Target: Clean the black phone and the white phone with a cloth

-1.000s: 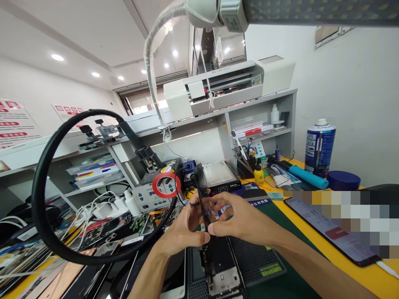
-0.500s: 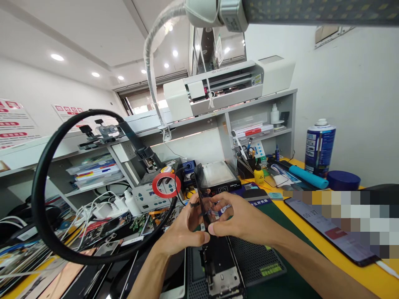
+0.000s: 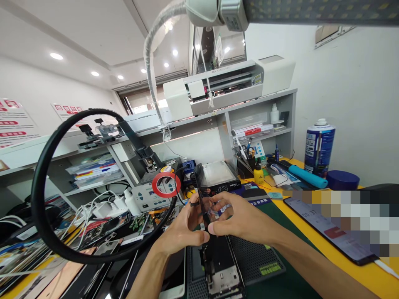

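Note:
A thin dark phone panel (image 3: 203, 209) stands tilted up between my two hands, above an opened phone (image 3: 222, 259) with a black inside and a silver metal plate at its near end. My left hand (image 3: 188, 226) grips the panel's left edge, its thumb along the lower part. From the right, my right hand (image 3: 232, 215) closes its thumb and bent fingers on the same panel. Something clear and shiny shows between the right fingers, too small to name. The opened phone lies on a grey perforated mat (image 3: 260, 259). The fingertips behind the panel are partly hidden.
A black hose (image 3: 39, 187) loops at the left over loose phone parts and cables. Red tape (image 3: 156, 185) hangs by a grey machine. A yellow bottle (image 3: 258, 175), a blue spray can (image 3: 319, 147) and a charging phone (image 3: 327, 230) stand or lie to the right.

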Tool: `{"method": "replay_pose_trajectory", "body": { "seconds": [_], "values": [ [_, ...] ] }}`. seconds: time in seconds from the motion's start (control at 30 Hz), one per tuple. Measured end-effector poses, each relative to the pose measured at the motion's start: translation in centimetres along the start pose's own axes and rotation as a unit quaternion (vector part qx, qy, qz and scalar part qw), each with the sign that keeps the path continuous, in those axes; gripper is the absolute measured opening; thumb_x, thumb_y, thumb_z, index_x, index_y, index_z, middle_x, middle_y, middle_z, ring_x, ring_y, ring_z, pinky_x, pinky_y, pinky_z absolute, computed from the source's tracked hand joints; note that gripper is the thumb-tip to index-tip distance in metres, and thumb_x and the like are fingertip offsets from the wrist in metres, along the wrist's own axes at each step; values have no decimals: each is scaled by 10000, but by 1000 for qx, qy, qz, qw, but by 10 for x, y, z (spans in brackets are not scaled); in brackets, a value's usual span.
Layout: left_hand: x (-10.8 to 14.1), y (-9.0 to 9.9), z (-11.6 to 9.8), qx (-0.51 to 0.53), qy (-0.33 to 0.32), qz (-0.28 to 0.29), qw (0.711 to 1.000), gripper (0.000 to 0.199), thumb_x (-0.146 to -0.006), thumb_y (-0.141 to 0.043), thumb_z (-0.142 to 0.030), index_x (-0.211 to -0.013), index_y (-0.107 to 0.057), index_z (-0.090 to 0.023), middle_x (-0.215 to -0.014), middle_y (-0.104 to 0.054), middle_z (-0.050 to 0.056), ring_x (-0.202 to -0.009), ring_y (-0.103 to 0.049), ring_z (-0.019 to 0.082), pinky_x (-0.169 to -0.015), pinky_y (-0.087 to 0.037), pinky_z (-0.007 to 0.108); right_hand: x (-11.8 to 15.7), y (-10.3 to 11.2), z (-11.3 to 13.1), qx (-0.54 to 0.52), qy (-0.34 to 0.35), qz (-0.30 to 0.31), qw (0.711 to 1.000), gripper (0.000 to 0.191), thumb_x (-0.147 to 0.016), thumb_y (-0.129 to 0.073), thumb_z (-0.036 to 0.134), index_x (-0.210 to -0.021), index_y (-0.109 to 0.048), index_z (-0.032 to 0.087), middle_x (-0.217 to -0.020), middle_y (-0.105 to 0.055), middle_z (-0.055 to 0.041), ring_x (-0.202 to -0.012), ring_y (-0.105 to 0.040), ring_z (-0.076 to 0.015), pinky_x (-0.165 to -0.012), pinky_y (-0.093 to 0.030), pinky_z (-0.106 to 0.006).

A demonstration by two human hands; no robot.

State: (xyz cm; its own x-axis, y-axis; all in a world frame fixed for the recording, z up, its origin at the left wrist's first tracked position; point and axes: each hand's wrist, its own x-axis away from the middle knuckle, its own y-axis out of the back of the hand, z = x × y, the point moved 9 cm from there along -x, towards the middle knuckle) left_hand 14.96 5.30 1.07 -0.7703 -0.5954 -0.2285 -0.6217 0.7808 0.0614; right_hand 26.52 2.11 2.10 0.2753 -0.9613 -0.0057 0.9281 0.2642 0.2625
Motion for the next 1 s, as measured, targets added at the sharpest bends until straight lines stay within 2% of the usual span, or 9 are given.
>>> {"method": "replay_pose_trajectory", "body": {
  "seconds": [0.33,1.0],
  "values": [
    [0,0,0,3,2,-1,1000,830,-663,-732,-109,-1424,-427,-239,-1445,-456,103,-1371,-385,343,-1072,-386,457,-1,-1,-1,-2,5,-1,1000,618,-712,-813,381,-1237,-541,199,-1180,-592,-84,-858,-638,-194,-724,-486,-293],
    [1,3,2,-3,2,-4,1000,848,-666,-745,-132,-1436,-406,-232,-1394,-504,111,-1325,-439,330,-1076,-384,479,0,0,-2,-4,2,0,1000,663,-702,-823,418,-1262,-543,200,-1211,-578,-102,-880,-631,-210,-740,-501,-313]
  ]
}}
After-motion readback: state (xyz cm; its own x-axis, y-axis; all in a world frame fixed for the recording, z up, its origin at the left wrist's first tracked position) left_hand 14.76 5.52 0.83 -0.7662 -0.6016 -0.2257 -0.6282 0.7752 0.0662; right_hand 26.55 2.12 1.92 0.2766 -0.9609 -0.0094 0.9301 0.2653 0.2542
